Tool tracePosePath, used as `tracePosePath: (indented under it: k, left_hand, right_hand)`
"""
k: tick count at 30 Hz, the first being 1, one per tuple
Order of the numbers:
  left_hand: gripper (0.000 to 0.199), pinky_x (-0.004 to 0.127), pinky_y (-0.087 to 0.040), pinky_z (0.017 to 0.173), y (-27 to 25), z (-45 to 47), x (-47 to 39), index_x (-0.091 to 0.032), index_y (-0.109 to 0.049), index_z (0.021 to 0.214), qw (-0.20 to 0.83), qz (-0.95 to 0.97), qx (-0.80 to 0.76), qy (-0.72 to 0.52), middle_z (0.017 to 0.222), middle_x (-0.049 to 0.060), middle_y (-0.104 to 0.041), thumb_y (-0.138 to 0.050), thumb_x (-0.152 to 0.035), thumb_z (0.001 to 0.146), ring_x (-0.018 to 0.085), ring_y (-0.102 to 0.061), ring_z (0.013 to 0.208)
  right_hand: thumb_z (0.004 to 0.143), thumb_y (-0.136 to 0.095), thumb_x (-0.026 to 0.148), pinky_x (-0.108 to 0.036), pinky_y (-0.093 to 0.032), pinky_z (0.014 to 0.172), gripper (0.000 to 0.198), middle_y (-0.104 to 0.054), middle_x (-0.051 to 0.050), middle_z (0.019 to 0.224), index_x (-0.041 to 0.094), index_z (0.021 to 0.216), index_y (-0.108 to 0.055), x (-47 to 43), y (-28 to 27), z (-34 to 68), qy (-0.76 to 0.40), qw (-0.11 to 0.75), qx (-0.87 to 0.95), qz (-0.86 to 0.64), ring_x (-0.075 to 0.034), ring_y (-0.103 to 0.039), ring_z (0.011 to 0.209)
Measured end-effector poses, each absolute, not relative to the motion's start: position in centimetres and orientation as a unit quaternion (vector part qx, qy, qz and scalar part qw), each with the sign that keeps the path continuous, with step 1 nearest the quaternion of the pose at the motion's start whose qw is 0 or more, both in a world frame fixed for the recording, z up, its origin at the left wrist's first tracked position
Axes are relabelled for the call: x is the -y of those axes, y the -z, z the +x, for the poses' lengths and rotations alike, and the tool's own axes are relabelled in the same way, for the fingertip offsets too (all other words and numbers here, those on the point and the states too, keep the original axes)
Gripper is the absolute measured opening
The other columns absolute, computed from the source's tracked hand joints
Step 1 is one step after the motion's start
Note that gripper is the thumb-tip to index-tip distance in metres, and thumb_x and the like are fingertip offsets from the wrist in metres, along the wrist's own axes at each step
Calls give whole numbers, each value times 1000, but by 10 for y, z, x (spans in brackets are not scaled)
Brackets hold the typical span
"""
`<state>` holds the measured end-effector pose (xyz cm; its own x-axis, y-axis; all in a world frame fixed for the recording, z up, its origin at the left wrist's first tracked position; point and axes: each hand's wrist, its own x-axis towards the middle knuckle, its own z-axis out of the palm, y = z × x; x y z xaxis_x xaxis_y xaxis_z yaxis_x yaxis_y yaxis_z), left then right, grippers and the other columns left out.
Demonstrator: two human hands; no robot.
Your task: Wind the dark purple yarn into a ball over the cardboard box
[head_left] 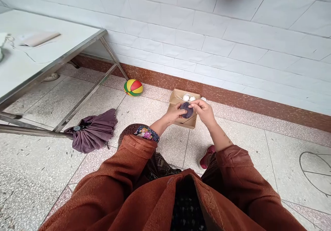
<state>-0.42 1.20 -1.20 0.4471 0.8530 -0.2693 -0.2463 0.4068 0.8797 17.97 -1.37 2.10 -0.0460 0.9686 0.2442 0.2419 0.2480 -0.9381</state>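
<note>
My left hand (176, 113) grips a dark purple-grey ball of yarn (186, 110) from its left side, the thumb lying across the front. At the ball's upper right, the fingers of my right hand (203, 111) are pinched together; they seem to be on the yarn, though a strand is too fine to make out. Below the hands an open cardboard box (190, 123) rests on the floor. White balls of yarn (186, 97) lie at its far side, and another pale one shows just past its right edge.
A metal-framed table (77, 34) stands at the left, with a purple cloth bundle (95, 131) by its leg. A coloured ball (133, 87) lies near the tiled wall (165, 20). On the floor at the right is a thin wire ring (301, 169).
</note>
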Motion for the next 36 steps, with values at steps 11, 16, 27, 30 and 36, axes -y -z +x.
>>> tracePosePath:
  k: [11,16,27,30,36]
  left_hand:
    - [67,38,-59,77,-9,-10,-2,-21,-60,140,868,335,-169,-326,134,15,-69,-71,-35,75,31,-73,105]
    - [61,42,-58,95,-15,-10,-11,-17,-63,133,811,313,-194,-455,127,14,-73,-73,-32,74,32,-68,120]
    - [54,37,-51,102,2,-9,-25,-21,-63,118,710,356,-322,-515,120,6,-68,-82,-23,67,22,-64,115]
    - [57,40,-51,100,5,-6,-22,-19,-63,120,698,397,-369,-468,119,9,-68,-81,-26,66,24,-64,112]
    - [55,41,-46,103,8,-4,-15,-18,-67,121,683,494,-401,-357,120,11,-70,-75,-25,67,27,-61,115]
  right_hand:
    - [94,-68,53,-35,-54,81,30,-74,-4,93,23,94,-69,-5,8,196,-303,525,572,-552,-20,-67,84]
    - [104,-54,50,-34,-52,76,33,-73,-5,88,23,95,-71,3,16,190,-239,436,660,-564,-20,-65,78]
    - [101,-63,49,-36,-54,80,29,-75,-5,92,24,94,-75,18,-8,189,-297,404,743,-444,-20,-67,83]
    - [100,-66,49,-35,-53,78,27,-73,-3,89,25,93,-76,19,-16,189,-310,426,731,-433,-19,-64,80]
    - [99,-69,46,-37,-52,80,24,-71,-3,85,26,88,-77,16,-19,191,-265,431,734,-453,-21,-63,82]
